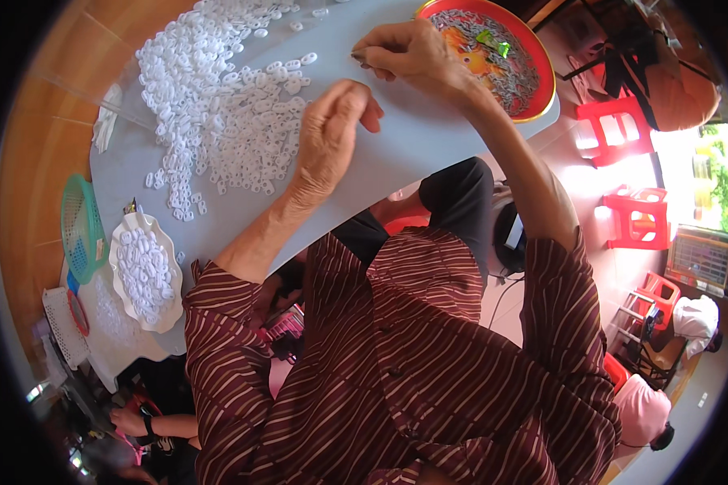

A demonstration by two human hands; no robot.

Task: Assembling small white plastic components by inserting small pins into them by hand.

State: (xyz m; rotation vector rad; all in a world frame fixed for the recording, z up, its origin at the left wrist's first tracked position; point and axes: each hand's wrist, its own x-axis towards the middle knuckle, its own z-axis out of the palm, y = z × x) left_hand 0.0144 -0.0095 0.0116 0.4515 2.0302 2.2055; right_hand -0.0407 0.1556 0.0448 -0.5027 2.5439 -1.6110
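My left hand [332, 136] is raised over the grey table [356, 170], its fingers curled in and the thumb against them. What it holds, if anything, is hidden. Farther forward and to the right, my right hand [412, 58] pinches its fingertips together low over the tabletop. A small dark piece shows at those fingertips, too small to name. Left of my hands spreads a big pile of small white oval plastic pieces [194, 89] with holes in them. Beside my right wrist stands a round red tray [546, 81], covered with many small grey metal pieces and a bright green scrap [493, 42].
A white scalloped dish [170, 319] of white pieces sits at the table's left end, near a green basket [79, 230] and a white basket [63, 327]. Another person's hand [129, 422] shows at lower left. Red stools [635, 218] stand on the floor to the right.
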